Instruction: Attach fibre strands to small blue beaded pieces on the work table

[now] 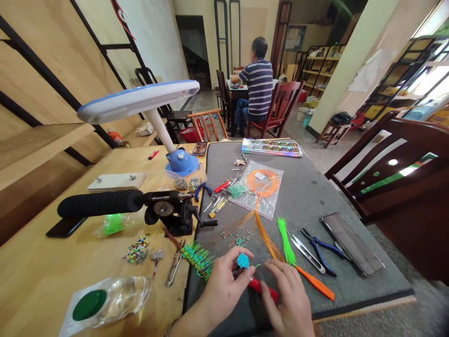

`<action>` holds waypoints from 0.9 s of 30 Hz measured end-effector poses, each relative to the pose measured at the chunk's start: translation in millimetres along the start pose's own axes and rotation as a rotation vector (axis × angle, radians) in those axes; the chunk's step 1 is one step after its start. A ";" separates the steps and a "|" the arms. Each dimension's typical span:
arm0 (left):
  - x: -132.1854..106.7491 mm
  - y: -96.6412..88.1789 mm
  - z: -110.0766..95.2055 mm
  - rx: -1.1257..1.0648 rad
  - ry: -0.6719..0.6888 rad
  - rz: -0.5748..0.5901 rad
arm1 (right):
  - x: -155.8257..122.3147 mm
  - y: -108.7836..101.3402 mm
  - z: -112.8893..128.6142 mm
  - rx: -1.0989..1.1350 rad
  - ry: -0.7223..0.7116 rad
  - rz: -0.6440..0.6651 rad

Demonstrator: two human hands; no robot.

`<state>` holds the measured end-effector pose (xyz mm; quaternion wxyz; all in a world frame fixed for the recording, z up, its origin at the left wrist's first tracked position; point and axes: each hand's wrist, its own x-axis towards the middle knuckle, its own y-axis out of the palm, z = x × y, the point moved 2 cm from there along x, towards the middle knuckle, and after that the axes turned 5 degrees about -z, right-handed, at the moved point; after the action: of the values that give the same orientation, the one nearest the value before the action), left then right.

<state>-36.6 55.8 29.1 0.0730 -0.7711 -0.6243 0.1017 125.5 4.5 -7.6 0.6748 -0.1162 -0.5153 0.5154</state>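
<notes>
Head view: the left hand (220, 292) pinches a round cluster of blue beads (242, 260) in its fingertips, above a red handle (263, 289) whose long axis slants toward the lower right. The right hand (287, 299) hangs loosely open just beside that handle, near the front edge of the gray mat (308, 196). Beyond lie green strands (286, 241), an orange strip (315, 283), snips (307, 254), blue-handled pliers (321, 250) and a bagged orange coil (261, 182), its white label (260, 175) too small to read.
</notes>
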 end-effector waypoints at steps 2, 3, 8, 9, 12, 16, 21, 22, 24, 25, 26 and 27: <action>0.7 2.0 2.2 -0.008 0.006 0.000 | 10.0 -8.1 2.3 0.011 0.000 -0.050; 0.9 2.7 2.5 -0.004 0.014 0.001 | 15.2 -10.2 4.5 0.012 -0.016 -0.043; 2.0 2.8 1.8 0.023 0.050 0.018 | 30.6 -6.6 14.1 0.011 -0.122 0.051; 2.2 2.3 1.9 0.021 0.051 0.025 | 31.2 -5.1 14.4 0.012 -0.130 0.055; 2.5 1.2 3.2 -0.014 0.038 0.054 | 31.3 -2.8 13.1 0.023 -0.133 0.055; 3.0 1.7 4.2 -0.069 0.009 0.084 | 32.4 -3.8 10.6 0.057 -0.129 0.074; 5.0 1.3 3.8 -0.119 -0.019 0.108 | 33.5 -3.9 7.5 0.100 -0.096 0.118; 5.3 0.2 3.6 -0.129 -0.023 0.114 | 33.6 -3.9 6.5 0.110 -0.081 0.119; 5.4 -3.6 2.6 -0.106 -0.029 0.109 | 33.8 -4.5 4.2 0.132 -0.043 0.111; 5.1 -6.0 1.8 -0.076 -0.028 0.097 | 34.0 -5.0 3.2 0.143 -0.022 0.107; 4.6 -8.3 0.5 -0.038 -0.017 0.082 | 34.3 -5.6 2.4 0.154 -0.003 0.105; 3.9 -10.3 -1.3 0.001 0.004 0.066 | 34.7 -6.1 2.0 0.164 0.013 0.106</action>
<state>-45.2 61.8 32.5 0.0712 -0.7914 -0.5983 0.1028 125.3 29.4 17.5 0.6573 -0.0911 -0.4601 0.5899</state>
